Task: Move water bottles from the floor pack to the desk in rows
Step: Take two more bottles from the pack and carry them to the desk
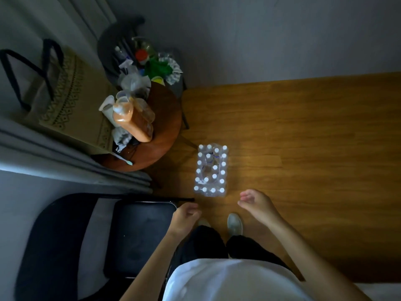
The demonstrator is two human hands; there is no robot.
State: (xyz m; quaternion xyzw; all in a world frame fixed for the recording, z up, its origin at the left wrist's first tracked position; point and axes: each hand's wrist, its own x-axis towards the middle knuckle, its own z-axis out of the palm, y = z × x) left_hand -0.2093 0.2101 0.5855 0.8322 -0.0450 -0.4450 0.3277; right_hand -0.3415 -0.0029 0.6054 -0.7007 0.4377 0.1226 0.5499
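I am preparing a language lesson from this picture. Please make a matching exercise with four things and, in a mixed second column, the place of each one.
Things:
1. pack of water bottles
2. orange bottle
3. black chair
4. patterned bag

Places:
A. on the round wooden table
B. lower left, beside the person's left hand
C. on the wooden floor, ahead of both hands
D. upper left, next to the round table

Pairs: 1-C, 2-A, 3-B, 4-D
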